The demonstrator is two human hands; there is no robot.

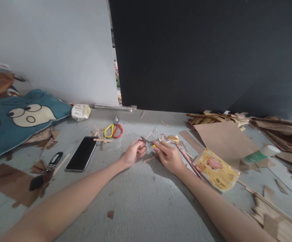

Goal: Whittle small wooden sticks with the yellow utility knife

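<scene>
Clamped in the right hand (169, 155), a yellow-handled metal cutting tool (148, 141) points to ten o'clock; the left hand's (133, 154) grip cannot be told. At nine o'clock lies a black rectangular smartphone (82, 153).

Blade (149, 141) in right hand (170, 155), beside left hand (134, 153)

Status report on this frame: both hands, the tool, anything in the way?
Right hand: grip on dark-bladed cutting tool. Left hand: curled near blade tip, contents unclear. Loose wooden stick between hands, seemingly not obstructing.
</scene>
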